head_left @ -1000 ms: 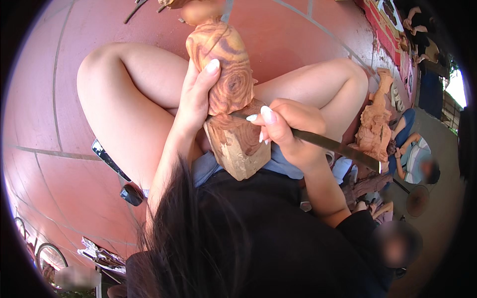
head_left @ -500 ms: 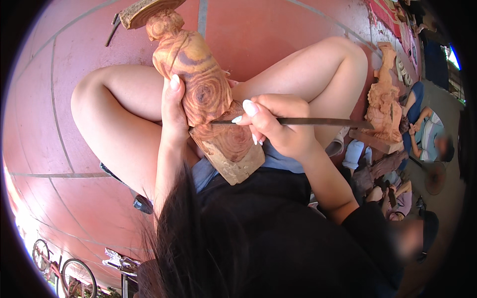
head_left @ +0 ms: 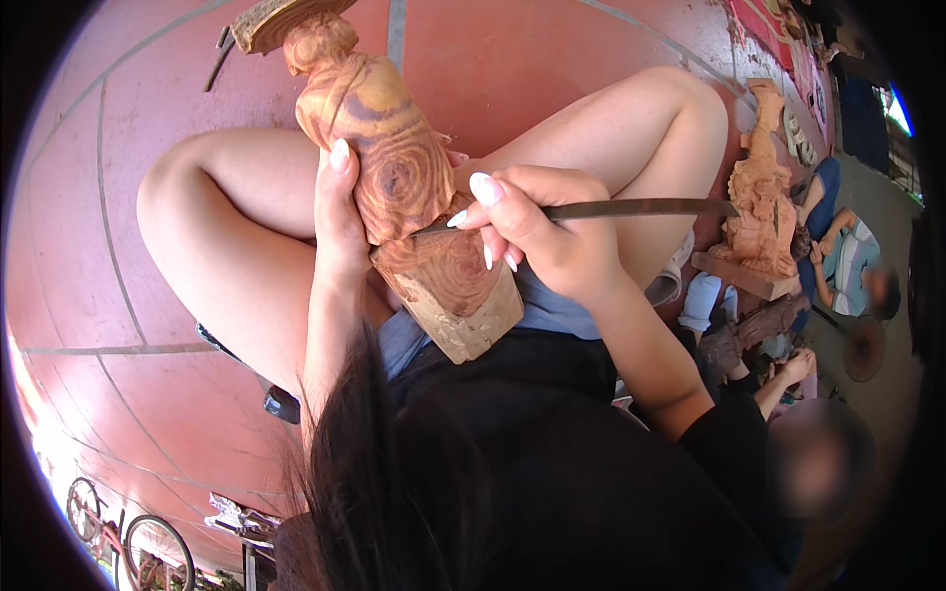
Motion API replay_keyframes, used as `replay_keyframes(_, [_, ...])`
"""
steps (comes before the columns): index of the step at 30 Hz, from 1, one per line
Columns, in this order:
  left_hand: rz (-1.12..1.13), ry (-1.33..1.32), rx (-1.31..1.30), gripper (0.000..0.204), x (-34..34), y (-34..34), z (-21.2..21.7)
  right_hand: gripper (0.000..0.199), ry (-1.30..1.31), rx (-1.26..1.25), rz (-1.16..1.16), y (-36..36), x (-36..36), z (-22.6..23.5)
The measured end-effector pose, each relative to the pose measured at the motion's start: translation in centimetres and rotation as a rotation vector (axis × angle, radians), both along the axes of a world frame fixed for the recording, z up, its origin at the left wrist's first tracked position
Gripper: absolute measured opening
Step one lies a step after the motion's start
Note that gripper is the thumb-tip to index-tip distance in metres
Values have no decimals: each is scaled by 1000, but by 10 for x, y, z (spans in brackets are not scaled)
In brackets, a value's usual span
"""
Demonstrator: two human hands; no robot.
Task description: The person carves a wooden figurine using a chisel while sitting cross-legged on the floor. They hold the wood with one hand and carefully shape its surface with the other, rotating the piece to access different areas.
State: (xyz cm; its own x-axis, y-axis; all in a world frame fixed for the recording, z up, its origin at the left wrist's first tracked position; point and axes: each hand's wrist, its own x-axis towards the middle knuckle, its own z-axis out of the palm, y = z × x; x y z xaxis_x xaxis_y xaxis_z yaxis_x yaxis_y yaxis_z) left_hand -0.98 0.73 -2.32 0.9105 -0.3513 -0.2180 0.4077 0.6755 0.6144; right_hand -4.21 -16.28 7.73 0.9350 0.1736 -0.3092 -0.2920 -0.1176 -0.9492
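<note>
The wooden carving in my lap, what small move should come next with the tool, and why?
Probably a short push of the chisel along the groove: its tip already sits in the carving at the waist, the right hand grips it near the tip, and the left hand braces the wood.

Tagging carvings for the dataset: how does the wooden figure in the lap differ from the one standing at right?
The held carving lies tilted across the lap, gripped by the left hand, with a chisel in the right hand at its surface; the other carving stands upright on a base, untouched. The held one shows bold ring grain; the other looks paler, jagged. Both are reddish wood.
</note>
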Motion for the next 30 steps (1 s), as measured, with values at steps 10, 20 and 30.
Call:
replay_keyframes(10, [-60, 12, 160, 82, 0, -2, 11, 31, -47, -30, 30, 2, 0, 6])
replay_keyframes(20, [25, -41, 45, 58, 3, -4, 5, 29, -490, -314, 173, 3, 4, 7])
replay_keyframes(30, [-7, 79, 62, 50, 12, -6, 4, 27, -445, -360, 158, 5, 5, 15])
